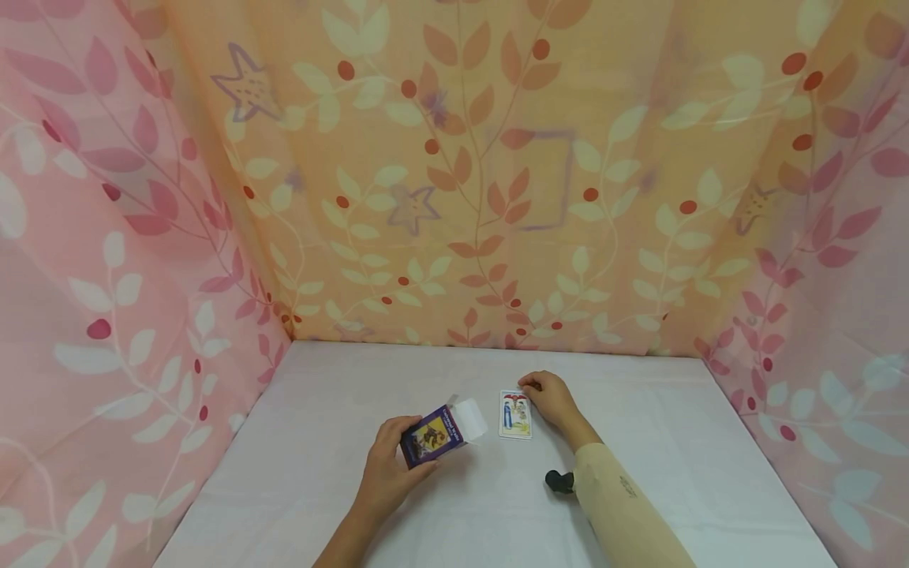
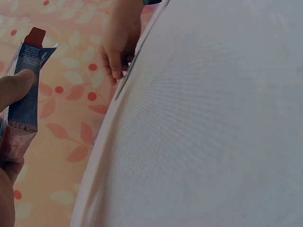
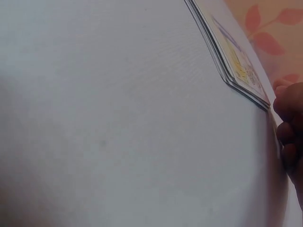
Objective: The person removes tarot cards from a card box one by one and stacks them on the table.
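Note:
My left hand [image 1: 387, 469] grips a dark purple card box [image 1: 430, 436] with a picture on its front, thumb on one side and fingers on the other. The box is tilted, and its white end flap [image 1: 469, 420] stands open toward the right. On the table lies a small stack of picture cards [image 1: 514, 416], the top one face up; the right wrist view shows several card edges [image 3: 222, 61]. My right hand [image 1: 555, 404] is at the stack's far right corner, fingers loosely bent. Whether the fingertips touch the cards is hard to see.
A white cloth covers the table [image 1: 284, 473]. Floral curtains [image 1: 469, 197] enclose its back and both sides. A small black rounded object [image 1: 559, 481] sits against the right sleeve [image 1: 618, 489], near the wrist.

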A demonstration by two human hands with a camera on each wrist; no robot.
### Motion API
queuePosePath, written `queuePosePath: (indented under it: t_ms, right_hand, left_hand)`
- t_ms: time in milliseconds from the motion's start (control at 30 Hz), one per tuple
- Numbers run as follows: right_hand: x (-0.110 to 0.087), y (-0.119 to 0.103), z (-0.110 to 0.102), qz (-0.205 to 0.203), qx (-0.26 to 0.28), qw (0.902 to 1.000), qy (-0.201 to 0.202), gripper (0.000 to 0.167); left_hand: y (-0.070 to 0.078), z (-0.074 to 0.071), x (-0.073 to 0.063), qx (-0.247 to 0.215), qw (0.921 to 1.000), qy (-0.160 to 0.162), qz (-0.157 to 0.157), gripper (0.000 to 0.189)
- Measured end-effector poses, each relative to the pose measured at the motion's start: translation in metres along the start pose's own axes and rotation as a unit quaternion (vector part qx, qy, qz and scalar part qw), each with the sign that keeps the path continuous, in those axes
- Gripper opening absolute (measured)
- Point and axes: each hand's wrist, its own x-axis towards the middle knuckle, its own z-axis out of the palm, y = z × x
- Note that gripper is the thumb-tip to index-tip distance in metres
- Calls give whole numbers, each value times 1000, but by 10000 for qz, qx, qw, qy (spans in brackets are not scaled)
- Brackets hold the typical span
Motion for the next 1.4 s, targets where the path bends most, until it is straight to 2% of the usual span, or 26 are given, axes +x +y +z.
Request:
queuePosePath:
  t_ms: [133, 467, 700, 933, 1167, 1400]
  right_hand:
    - [-3, -1, -3, 99, 34, 9999, 31, 13]
    - [-18, -10, -13, 152, 133, 9997, 156, 13]
    - [-33, -21, -27, -145, -7, 9992, 385, 14]
    - [-41, -30, -36, -409, -205, 9979, 456, 14]
    - [-57, -44, -45, -672, -158, 9961, 545, 14]
    - [-72, -50, -50, -882, -178, 9938, 659, 13]
  left_hand:
    - [0, 1, 0, 46, 9999, -65, 63, 81]
    - [3, -2, 3, -67, 9999, -64, -70, 81]
    - [2, -1, 8, -93, 9999, -116, 41, 81]
    - [0, -1, 12, -150, 9991, -397, -75, 79]
    - [-1, -4, 23, 44, 9974, -718, -96, 76]
    - [-8, -7, 33, 260, 9962, -829, -24, 76]
